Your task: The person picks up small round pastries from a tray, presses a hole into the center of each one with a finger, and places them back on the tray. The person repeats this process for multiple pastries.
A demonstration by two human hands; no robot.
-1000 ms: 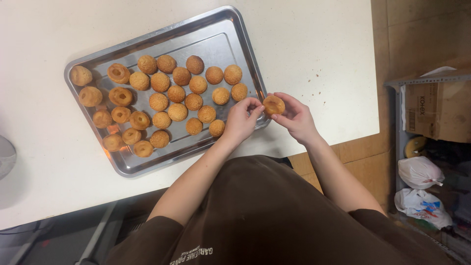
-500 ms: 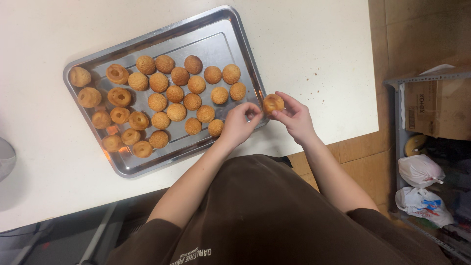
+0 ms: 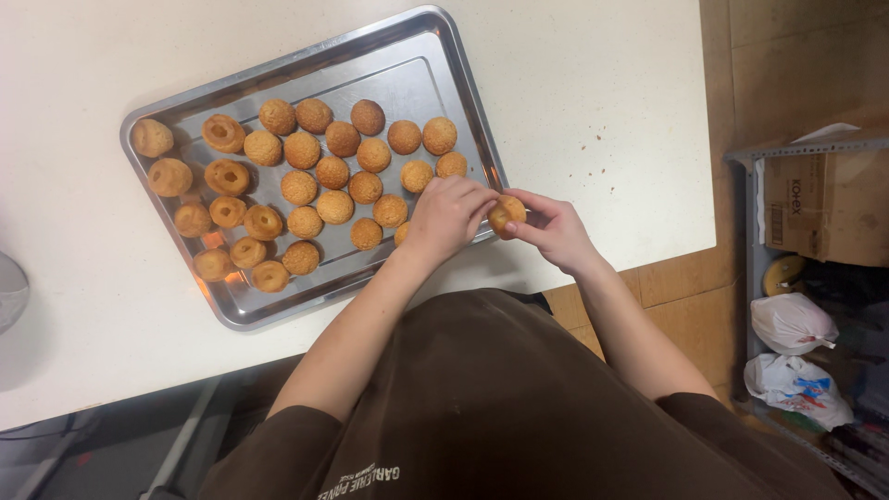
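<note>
A steel baking tray (image 3: 419, 57) lies tilted on the white table and holds several small round golden pastries (image 3: 333, 172); those on the left have a hollowed top (image 3: 229, 175). Both hands meet at the tray's near right corner. My right hand (image 3: 553, 229) pinches one golden pastry (image 3: 506, 214) between thumb and fingers. My left hand (image 3: 447, 215) curls against the same pastry from the left, its fingers over the tray's edge.
The white table (image 3: 593, 102) ends at the right over a wooden floor (image 3: 787, 65). Beside it stands a metal rack with a cardboard box (image 3: 824, 208) and white plastic bags (image 3: 792, 324). A grey round object (image 3: 9, 292) shows at the left edge.
Both hands stay at the tray's near right corner with the pastry between them. The left hand has closed in nearer to the pastry.
</note>
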